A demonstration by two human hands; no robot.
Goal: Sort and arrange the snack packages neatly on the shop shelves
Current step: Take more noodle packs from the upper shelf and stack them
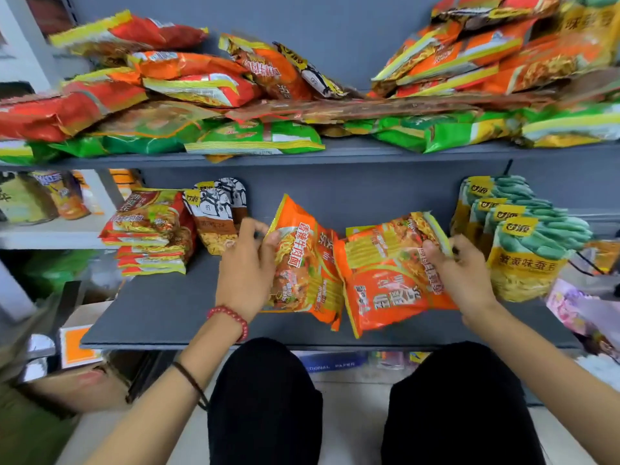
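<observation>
Orange noodle packet stands mid lower shelf, left hand pinching its top edge, and right hand grips the neighbouring orange bundle. Flanks look done: red stack left, green-topped bags rowed right. The upper heap is a jumble, so most sorting remains, I'd say.

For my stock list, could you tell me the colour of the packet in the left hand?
The packet is orange; head view.
</observation>
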